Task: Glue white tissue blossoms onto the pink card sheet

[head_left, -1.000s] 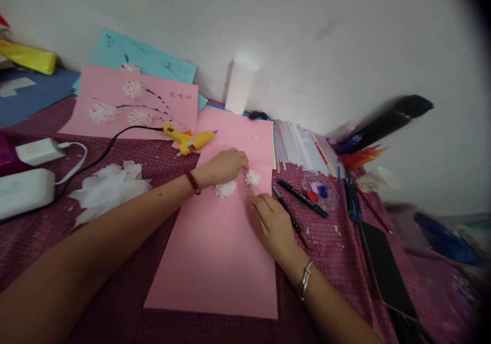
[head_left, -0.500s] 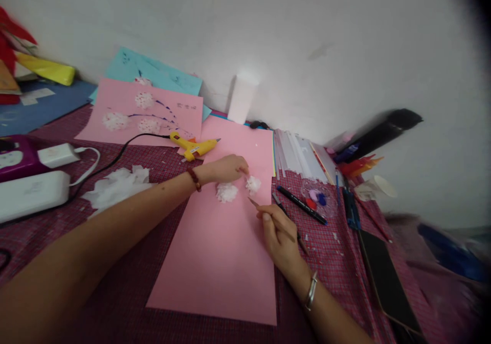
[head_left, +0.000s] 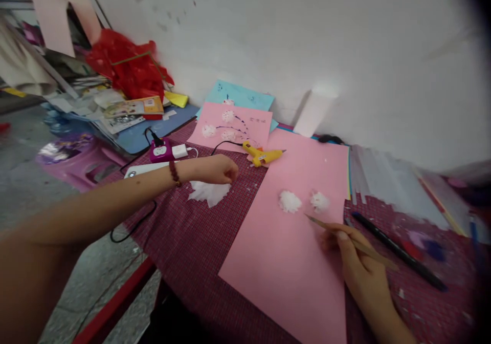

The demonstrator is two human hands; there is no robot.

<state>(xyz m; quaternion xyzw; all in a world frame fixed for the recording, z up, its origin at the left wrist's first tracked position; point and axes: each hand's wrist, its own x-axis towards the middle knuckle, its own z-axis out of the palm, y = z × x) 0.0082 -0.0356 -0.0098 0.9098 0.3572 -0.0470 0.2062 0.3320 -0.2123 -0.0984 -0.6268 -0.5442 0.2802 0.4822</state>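
Note:
A pink paper sheet [head_left: 284,262] lies in front of me with two white crumpled-paper puffs on it, a left puff [head_left: 290,201] and a right puff [head_left: 319,200]. My right hand [head_left: 358,262] rests at the sheet's right side, closed around a thin pointed wooden stick [head_left: 326,224]. The stick's tip points between the puffs, apart from both. Over a pile of white tissue pieces [head_left: 209,193] hovers my left hand [head_left: 220,170], its fingers curled together. Whether anything is between those fingers is hidden.
A yellow glue gun [head_left: 263,155] lies at the sheet's upper left edge, near a finished pink flower picture [head_left: 245,114]. A purple power socket [head_left: 161,151] stands further left. At right are a black marker [head_left: 399,249], blurred clear strips [head_left: 399,180] and a paint palette [head_left: 429,244].
My left hand has moved away from the right puff, leftward to the tissue pile. The view has swung left. My right hand still holds the stick near the puffs.

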